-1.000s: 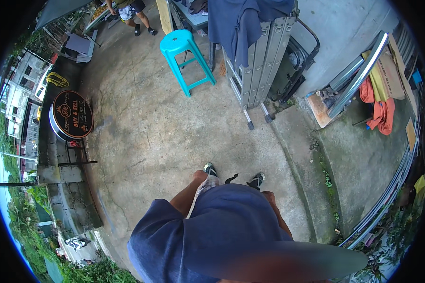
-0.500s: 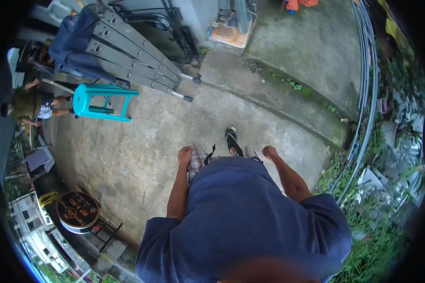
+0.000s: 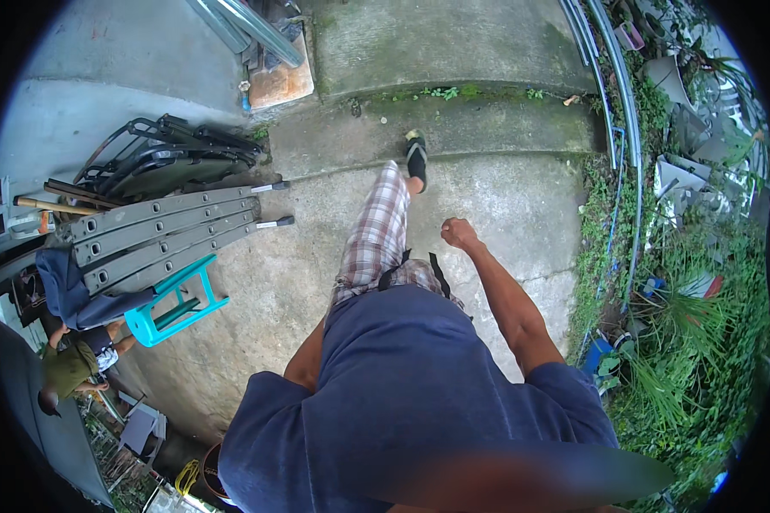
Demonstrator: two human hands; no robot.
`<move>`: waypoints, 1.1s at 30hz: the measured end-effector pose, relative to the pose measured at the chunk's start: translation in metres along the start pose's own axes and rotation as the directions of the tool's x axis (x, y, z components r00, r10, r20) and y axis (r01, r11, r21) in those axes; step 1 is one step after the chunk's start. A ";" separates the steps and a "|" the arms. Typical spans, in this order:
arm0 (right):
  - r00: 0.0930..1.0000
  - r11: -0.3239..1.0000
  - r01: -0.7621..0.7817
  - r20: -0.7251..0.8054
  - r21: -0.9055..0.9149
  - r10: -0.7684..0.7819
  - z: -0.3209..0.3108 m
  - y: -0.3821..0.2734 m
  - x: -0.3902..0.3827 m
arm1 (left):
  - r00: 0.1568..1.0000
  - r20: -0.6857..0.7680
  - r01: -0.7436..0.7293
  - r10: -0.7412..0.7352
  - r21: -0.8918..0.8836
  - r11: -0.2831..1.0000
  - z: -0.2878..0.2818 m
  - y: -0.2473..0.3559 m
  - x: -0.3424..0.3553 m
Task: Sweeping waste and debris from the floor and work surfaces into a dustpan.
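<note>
My right hand (image 3: 459, 233) swings beside my plaid-clad thigh, fingers curled in a loose fist with nothing visible in them. My left hand is hidden behind my body; only that forearm shows. A sandaled foot (image 3: 417, 161) is at the edge of a low mossy concrete step (image 3: 488, 128). To the left, a folded metal ladder (image 3: 158, 231) lies beside a turquoise plastic stool (image 3: 150, 333), with dark blue cloth (image 3: 64, 291) over the ladder's end.
Metal lengths (image 3: 265, 38) lean by a worn board (image 3: 282, 85). Folded black frames (image 3: 171, 154) rest along the wall at left. A co-worker (image 3: 73, 372) stands at lower left. Long pipes (image 3: 620, 94) and plants (image 3: 676, 385) border the right side.
My view has turned right, so the step now lies ahead and the ladder and stool sit lower left. One leg has stepped forward. My left hand has dropped out of sight.
</note>
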State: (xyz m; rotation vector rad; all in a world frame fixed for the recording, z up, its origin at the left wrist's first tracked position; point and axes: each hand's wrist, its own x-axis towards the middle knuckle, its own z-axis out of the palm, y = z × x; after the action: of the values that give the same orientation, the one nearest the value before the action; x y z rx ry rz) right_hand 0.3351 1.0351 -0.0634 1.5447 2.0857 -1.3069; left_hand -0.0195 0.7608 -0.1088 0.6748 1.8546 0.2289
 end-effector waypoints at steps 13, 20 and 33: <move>0.894 0.885 -0.419 0.077 -0.201 0.441 -0.266 0.170 0.155 | 0.992 -0.086 0.102 -0.092 0.117 0.988 0.024 0.435 0.257; 0.691 0.302 -0.604 0.296 0.738 0.660 -0.467 0.120 0.169 | 0.991 -0.111 0.101 -0.079 0.217 0.971 -0.028 0.633 0.269; 0.754 -0.378 -0.237 0.414 0.895 0.510 -0.629 0.274 0.284 | 0.981 -0.157 0.186 -0.117 0.563 0.805 -0.061 0.908 0.286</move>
State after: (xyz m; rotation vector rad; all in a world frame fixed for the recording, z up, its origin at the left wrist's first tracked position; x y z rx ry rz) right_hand 0.6433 1.7092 -0.0249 2.4884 -0.4302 -2.6257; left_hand 0.1647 1.6716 0.1055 0.9291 2.0917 -0.4356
